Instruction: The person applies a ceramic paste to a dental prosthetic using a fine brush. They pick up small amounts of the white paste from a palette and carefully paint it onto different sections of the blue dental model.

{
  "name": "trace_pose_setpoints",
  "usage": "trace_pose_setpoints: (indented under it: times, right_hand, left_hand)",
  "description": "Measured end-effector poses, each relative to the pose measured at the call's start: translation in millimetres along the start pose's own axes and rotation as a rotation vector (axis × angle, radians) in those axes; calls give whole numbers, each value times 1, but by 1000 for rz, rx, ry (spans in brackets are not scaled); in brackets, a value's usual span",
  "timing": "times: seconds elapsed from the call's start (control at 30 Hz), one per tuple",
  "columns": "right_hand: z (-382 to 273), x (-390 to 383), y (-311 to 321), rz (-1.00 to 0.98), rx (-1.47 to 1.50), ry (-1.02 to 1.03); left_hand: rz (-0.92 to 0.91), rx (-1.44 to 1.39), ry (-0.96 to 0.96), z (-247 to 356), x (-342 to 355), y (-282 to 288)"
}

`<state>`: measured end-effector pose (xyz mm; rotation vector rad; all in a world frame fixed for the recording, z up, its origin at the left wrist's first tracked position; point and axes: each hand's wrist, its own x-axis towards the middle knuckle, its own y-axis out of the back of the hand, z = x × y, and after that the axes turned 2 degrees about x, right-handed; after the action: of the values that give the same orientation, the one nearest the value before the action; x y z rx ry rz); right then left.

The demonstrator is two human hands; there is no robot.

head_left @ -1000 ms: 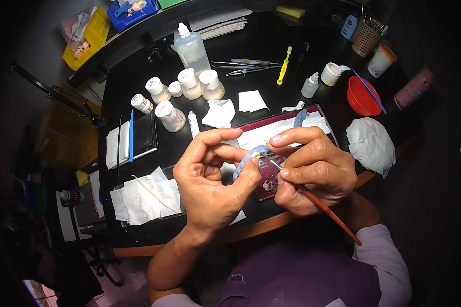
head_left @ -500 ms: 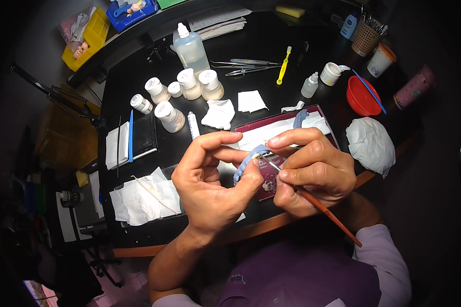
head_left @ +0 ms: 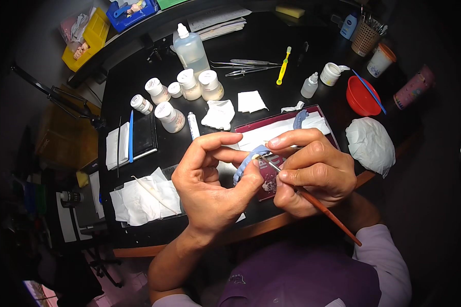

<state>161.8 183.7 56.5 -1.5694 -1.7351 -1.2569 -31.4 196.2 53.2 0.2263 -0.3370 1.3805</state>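
My left hand grips a pale blue dental arch piece between thumb and fingers, with a small cream tooth piece on it near the thumb tip. My right hand holds a thin brush with a reddish wooden handle, its metal-ended tip at the cream piece. My right fingertips are close against the far end of the blue piece. Beneath both hands lies a maroon box or tray with white paper, and a second blue arch piece rests on that.
Around the black desk stand several white jars, a large clear bottle, metal instruments, a yellow stick tool, a red bowl and a crumpled white bundle. Paper sheets lie left of my hands.
Since a second ago my left hand has shifted very slightly left and down with the blue piece. Over the last half second there is almost no visible movement.
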Motion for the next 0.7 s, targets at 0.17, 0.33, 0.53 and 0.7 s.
trace_pose_setpoints:
  times: [0.17, 0.33, 0.53, 0.7]
  right_hand:
    - [-3, 2, -2, 40, 19, -17]
    - [-3, 2, -2, 36, 22, -18]
    - [-2, 1, -1, 51, 34, -13]
    - [0, 1, -3, 60, 31, 7]
  left_hand:
    - [12, 22, -15, -1, 0, 0]
    - [17, 30, -2, -1, 0, -1]
    - [-14, -35, 40, 2, 0, 2]
    - [-27, -227, 264, 3, 5, 7]
